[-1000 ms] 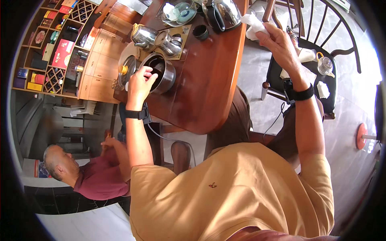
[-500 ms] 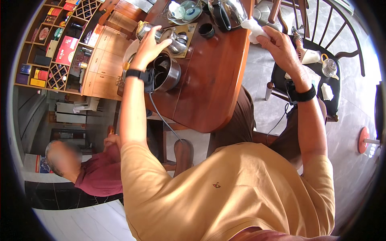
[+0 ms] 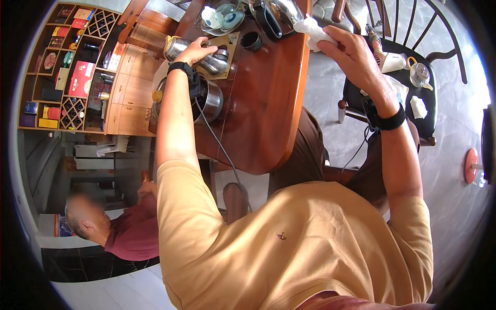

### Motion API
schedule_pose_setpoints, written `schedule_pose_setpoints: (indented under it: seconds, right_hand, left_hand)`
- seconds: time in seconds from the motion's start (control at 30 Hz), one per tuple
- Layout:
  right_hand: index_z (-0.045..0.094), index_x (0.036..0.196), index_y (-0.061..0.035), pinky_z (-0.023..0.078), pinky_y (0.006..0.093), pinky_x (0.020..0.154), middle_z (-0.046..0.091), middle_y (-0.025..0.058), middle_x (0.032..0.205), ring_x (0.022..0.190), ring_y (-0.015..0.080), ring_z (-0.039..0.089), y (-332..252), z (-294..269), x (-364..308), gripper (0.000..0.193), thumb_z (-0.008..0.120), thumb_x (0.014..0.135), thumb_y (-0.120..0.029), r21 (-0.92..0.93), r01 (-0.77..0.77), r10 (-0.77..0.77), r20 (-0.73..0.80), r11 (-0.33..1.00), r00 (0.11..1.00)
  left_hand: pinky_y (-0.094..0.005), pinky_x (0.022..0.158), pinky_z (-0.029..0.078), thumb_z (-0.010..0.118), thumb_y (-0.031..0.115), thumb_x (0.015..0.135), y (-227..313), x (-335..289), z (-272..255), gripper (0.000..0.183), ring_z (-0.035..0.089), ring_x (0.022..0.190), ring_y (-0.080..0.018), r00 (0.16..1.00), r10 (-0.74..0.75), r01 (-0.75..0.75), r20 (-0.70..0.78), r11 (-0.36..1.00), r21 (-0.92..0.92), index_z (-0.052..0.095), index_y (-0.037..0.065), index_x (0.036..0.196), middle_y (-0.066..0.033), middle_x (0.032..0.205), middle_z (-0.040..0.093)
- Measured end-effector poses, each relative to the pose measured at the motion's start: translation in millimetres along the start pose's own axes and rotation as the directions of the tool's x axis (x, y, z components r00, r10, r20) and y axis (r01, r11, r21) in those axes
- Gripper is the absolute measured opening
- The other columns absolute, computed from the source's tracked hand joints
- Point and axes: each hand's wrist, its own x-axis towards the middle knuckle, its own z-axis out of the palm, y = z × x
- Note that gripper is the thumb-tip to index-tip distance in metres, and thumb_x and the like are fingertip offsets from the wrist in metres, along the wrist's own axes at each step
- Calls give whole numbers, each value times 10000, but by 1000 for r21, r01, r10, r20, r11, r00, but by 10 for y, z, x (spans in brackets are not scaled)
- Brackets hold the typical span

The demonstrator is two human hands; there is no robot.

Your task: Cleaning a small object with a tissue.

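My right hand (image 3: 356, 59) pinches a crumpled white tissue or cloth (image 3: 312, 32) above the table's right edge. Beside it, a glass pot with a black handle (image 3: 269, 23) stands on the table. My left hand (image 3: 194, 52) reaches over a shiny metal pot (image 3: 214, 63), thumb and forefinger apart; its other fingers are partly hidden, and I cannot tell whether they touch the metal. Left of that hand is another shiny vessel with a yellowish top (image 3: 174, 47). Under my left wrist stands a wide steel pot (image 3: 213, 102), partly covered by my forearm.
On the wooden table (image 3: 258, 113) are a small black cup (image 3: 251, 41) and a tray of pale cups (image 3: 227, 18). A black-seated chair (image 3: 426, 121) at right holds a small glass teapot (image 3: 419, 76). Another person (image 3: 132, 232) sits at lower left. Cables hang from both wrists.
My left hand has come lower over the metal pot, and its fingers are less spread. My right hand still holds the white tissue or cloth. The whole view has shifted slightly.
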Motion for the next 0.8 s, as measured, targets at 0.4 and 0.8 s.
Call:
schedule_pose_setpoints:
  seconds: [0.4,0.8]
  right_hand:
    - [646,1042,-9,451,369,624,609,161,751,660,280,595,7,63,-8,254,597,925,-230,-50,44,-43,21,998,999]
    - [652,1090,-6,475,357,646,643,161,793,686,280,625,99,93,-29,293,609,922,-242,-80,66,-67,-16,995,998]
  left_hand:
    - [-330,881,482,808,290,709,-18,-113,42,566,617,1005,-217,951,298,-278,-82,940,199,614,101,1206,-123,1113,663]
    - [-354,1034,404,789,253,748,877,-816,652,562,546,1210,-249,784,621,-605,18,756,250,567,101,1242,-93,1265,601]
